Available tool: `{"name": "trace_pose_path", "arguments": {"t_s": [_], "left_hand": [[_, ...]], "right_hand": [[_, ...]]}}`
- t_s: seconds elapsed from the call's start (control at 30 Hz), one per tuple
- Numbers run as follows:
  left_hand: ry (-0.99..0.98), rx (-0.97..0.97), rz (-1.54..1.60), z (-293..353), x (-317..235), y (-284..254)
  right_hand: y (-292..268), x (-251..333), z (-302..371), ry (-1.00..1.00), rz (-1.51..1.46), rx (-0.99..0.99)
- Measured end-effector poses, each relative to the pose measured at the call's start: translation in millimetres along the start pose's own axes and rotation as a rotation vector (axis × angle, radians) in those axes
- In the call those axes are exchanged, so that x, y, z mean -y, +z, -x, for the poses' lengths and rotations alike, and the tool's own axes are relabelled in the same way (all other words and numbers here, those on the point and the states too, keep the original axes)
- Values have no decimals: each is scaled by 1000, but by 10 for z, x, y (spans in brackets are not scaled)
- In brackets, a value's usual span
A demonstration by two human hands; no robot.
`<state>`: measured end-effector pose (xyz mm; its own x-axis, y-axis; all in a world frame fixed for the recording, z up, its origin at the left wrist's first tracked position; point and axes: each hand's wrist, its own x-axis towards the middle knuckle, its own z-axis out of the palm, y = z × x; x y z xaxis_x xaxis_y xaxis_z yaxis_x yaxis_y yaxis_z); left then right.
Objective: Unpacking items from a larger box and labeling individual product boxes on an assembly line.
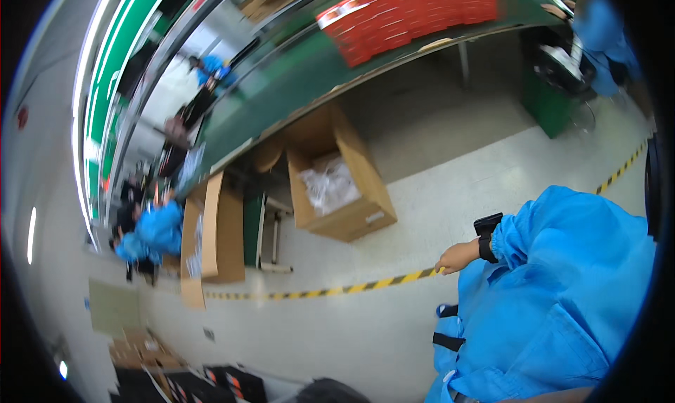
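Note:
My right hand [458, 257] hangs in front of my blue jacket [562, 283] with its fingers curled in, and I see nothing held in it. A black strap with a small dark device [488, 225] sits on that wrist. Behind the fingertips a yellow-and-black floor tape [365, 287] runs across the pale floor, apart from the hand. Below, blue cloth with black bands [448, 341] shows beside the jacket. My left hand is not in view.
An open cardboard box [376, 213] holding clear plastic stands by a green workbench [281, 101] stacked with red boxes [415, 20]. Another carton [226, 227] stands left of it. Co-workers in blue [158, 227] are at far left; another person [601, 37] is near a green bin [545, 104].

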<state>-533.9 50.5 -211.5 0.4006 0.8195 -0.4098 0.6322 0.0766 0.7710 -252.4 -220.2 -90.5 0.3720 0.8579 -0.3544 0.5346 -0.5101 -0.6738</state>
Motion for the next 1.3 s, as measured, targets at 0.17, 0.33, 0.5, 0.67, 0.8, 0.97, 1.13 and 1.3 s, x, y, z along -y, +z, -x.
{"name": "trace_pose_path", "arguments": {"t_s": [0.17,0.33,0.5,0.67,0.8,0.97,1.13,1.3], "left_hand": [[52,188,-76,-674,-767,814],[364,395,-73,-1414,-2074,1866],[777,954,-18,-598,-4210,3720],[916,1378,-75,772,-5125,5173],[1092,1413,-110,1536,-5482,6016],[1299,1176,43,2365,-6065,7016],[1712,807,29,3182,-6963,7314],[1911,491,-61,3312,-7613,7787]], "right_hand": [[-572,-750,258,176,-116,-304],[-1175,-1293,508,358,-187,-572],[-1663,-1696,1111,453,-317,-908],[-1921,-2399,2005,677,-380,-1162],[-2650,-3191,3016,635,-320,-1409],[-3979,-4436,4162,539,-135,-1649],[-5061,-5400,4679,560,-929,-1707],[-5414,-6006,4583,269,-1247,-1564]]}}
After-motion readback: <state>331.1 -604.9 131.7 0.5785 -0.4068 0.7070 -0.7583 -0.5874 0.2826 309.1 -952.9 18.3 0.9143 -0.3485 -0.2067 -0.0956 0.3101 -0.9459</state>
